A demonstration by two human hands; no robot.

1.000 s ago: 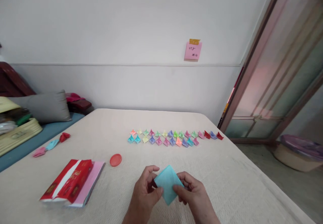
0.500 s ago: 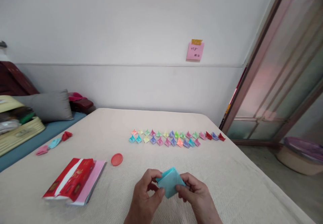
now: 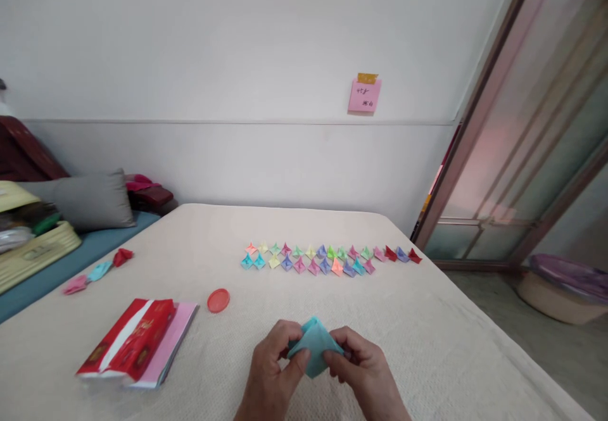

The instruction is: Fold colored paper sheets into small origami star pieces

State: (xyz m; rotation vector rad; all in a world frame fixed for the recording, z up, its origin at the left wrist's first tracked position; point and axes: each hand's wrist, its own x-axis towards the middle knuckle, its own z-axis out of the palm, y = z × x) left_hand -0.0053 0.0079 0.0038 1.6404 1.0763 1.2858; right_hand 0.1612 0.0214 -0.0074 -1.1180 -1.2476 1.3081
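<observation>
The blue paper (image 3: 314,352) is held over the pale cover (image 3: 427,351), to the right of the red disc (image 3: 218,301) and nearer to the person than it. The left hand (image 3: 274,367) pinches one side of the paper, and the right hand (image 3: 361,364) pinches the other; both thumbs lie on the front face, while some of the other fingers are hidden behind. The paper is folded, with one corner pointing upward between the hands. Beyond the disc and to its right, small folded pieces (image 3: 299,266) of many colours stand in two rows. To the left of the disc and nearer lies a red packet (image 3: 130,339), partly upon pink sheets (image 3: 179,329).
</observation>
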